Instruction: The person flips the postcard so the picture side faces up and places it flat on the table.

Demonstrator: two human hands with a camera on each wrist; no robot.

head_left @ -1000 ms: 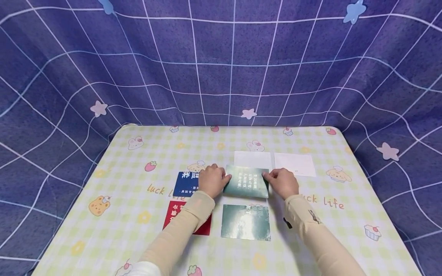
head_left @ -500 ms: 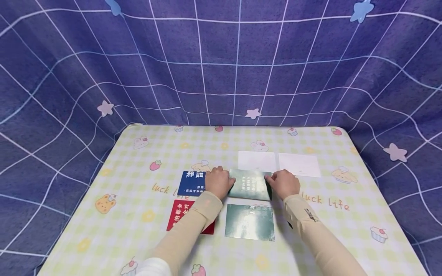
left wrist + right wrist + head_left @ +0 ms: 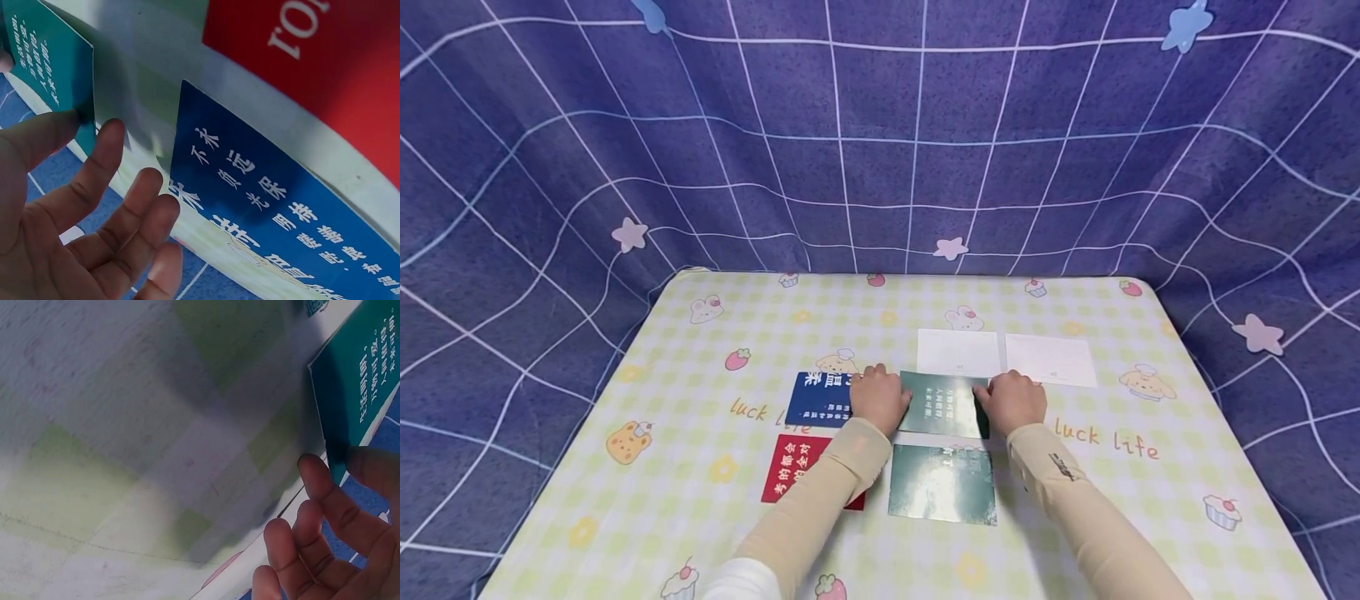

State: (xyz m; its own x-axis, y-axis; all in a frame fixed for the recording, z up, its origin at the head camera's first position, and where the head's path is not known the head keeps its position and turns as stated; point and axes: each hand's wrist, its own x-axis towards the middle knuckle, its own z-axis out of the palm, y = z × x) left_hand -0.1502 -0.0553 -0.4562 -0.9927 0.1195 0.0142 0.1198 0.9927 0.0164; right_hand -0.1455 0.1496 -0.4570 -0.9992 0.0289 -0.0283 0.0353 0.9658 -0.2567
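Observation:
In the head view, a glossy dark green card [image 3: 942,406] with white printed characters lies between both hands, very low over the tablecloth. My left hand [image 3: 878,400] pinches its left side, the thumb on the printed face in the left wrist view. On the opposite side, my right hand [image 3: 1017,403] pinches the edge, with the thumb [image 3: 369,464] on top and the other fingers spread loosely beside it. A second green card [image 3: 942,485] lies just below. Left of the hands are a blue card [image 3: 820,400], partly covered by the left hand, and a red card [image 3: 790,468], partly under the left forearm.
Two white cards [image 3: 958,352] lie side by side behind the hands, the right one [image 3: 1051,358] reaching past the right hand. A checked tablecloth [image 3: 685,400] with cartoon prints covers the table. A blue gridded curtain [image 3: 880,133] surrounds its back and sides.
Both hands have brought the held green card down and slightly toward the person, so it lies flatter. More of the white cards shows behind it. The other cards stay where they were.

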